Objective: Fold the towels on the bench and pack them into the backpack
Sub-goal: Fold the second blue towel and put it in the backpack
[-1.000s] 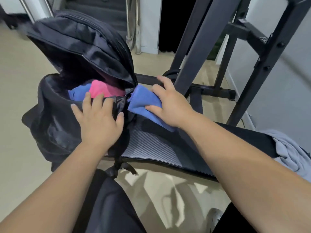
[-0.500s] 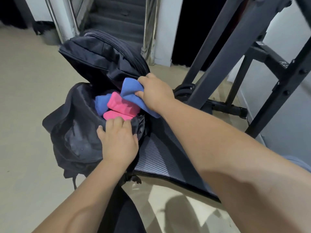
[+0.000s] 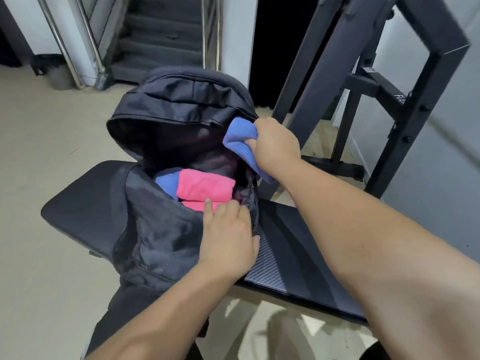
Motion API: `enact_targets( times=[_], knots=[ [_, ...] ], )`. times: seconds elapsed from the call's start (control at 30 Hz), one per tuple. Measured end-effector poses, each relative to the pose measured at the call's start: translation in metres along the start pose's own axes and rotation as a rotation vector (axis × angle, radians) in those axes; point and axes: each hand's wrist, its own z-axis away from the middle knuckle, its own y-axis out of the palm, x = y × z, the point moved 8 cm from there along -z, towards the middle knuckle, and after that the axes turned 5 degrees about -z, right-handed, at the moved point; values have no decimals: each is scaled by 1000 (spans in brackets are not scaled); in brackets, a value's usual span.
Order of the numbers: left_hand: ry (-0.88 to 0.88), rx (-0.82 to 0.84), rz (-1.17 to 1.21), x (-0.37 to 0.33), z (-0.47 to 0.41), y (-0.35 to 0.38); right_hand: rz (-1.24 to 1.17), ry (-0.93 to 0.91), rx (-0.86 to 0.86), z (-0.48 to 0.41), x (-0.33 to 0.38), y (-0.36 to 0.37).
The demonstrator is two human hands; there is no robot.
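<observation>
At the end of the padded bench [image 3: 78,203] the black backpack [image 3: 161,237] stands with its top flap thrown back. The packing step is in hand. The right hand [image 3: 275,146] hangs at the far right edge of the opening, its fingers curled tight round a folded blue towel [image 3: 239,141], held above the bag and not yet inside. The left hand [image 3: 228,235] grips the near rim, fingers hooked over it and thumb outside, one fingertip touching the pink towels [image 3: 205,187]. These lie in the bag beside another blue one [image 3: 166,184]. To my eye the next move calls for lowering the held towel into the dark gap behind the pink ones while the rim is held wide. Beyond the bench stand a dark steel rack [image 3: 311,74], a grey staircase [image 3: 155,35] and a pale floor [image 3: 39,152]
</observation>
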Motion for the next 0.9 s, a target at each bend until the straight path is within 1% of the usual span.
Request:
enact_targets(
  times=[0.1, 0.17, 0.27, 0.33, 0.4, 0.5, 0.6, 0.67, 0.77, 0.83, 0.9],
  knots=[
    [95, 51, -52, -46, 4, -4, 41, 60, -11, 10, -43, -20],
    [105, 48, -70, -61, 3, -10, 51, 96, -29, 17, -70, -37],
    [109, 50, -11, -73, 5, -19, 59, 148, -48, 25, -107, -63],
    [148, 99, 43, -92, 14, -22, 63, 183, -50, 30, -127, -73],
    [200, 184, 77, -118, 28, -20, 67, 217, -53, 35, -143, -76],
    [231, 286, 123, -154, 45, -17, 55, 282, -64, 42, -166, -78],
    [267, 321, 157, -174, 53, -12, 70, 301, -87, 54, -184, -81],
    [296, 280, 177, -174, 54, -15, 57, 294, -96, 65, -193, -79],
    [323, 126, 150, -156, 53, -23, 26, 288, -87, 79, -198, -74],
    [293, 25, 95, -135, 49, -28, 19, 286, -75, 88, -192, -74],
    [246, -6, 58, -109, 44, -28, 108, 230, -29, 97, -177, -75]
  ],
)
